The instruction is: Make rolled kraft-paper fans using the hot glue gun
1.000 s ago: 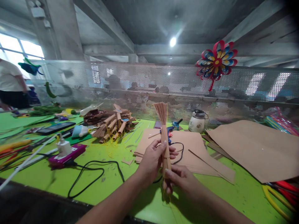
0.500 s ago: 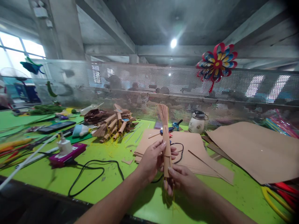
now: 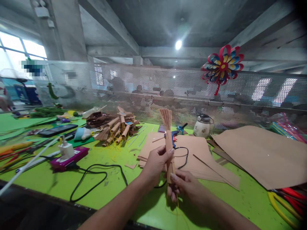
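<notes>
Between my hands, nearly upright, is a rolled brown paper tassel (image 3: pixel 169 140) with a fringed top and yellow thread hanging from its lower end. My left hand (image 3: pixel 158 159) is closed round its middle, thumb across the front. Lower down, my right hand (image 3: pixel 179 183) pinches the bottom of the roll, thumb in front and fingers behind. Behind it, a blue glue gun (image 3: pixel 175 135) is partly hidden by the roll. Brown paper sheets (image 3: pixel 192 147) lie stacked beneath on the green table (image 3: pixel 105 191).
More paper tassels (image 3: pixel 120 126) are heaped at the back left. A purple power strip (image 3: pixel 69 159) with a black cable is on the left. A lidded jar (image 3: pixel 203 125) stands behind the sheets. Yellow-handled scissors (image 3: pixel 279 204) lie at the right, near a large brown sheet (image 3: pixel 266 150).
The paper roll has turned slightly in my hands, its fringed top leaning a little more to the left. My left thumb now lies further across its front.
</notes>
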Action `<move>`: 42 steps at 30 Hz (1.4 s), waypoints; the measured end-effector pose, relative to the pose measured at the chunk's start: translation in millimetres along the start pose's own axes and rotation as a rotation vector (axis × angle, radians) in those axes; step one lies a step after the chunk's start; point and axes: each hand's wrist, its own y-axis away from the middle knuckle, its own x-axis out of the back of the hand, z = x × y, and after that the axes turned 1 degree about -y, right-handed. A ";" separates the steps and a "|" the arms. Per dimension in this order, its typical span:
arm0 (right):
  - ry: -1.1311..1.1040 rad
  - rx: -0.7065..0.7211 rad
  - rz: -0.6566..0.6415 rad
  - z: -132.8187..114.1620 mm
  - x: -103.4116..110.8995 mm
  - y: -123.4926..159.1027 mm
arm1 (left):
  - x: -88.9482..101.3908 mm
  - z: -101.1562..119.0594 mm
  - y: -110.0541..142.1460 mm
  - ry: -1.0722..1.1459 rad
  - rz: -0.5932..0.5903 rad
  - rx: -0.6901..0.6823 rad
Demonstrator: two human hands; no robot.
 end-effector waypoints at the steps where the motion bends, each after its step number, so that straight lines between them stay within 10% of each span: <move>1: 0.006 0.000 0.003 -0.8 -0.4 0.1 | 0.2 -0.3 -0.2 0.004 0.001 -0.005; 42: 0.505 0.196 0.593 1.5 -1.8 -7.3 | -10.2 -5.9 0.3 0.028 0.037 -0.004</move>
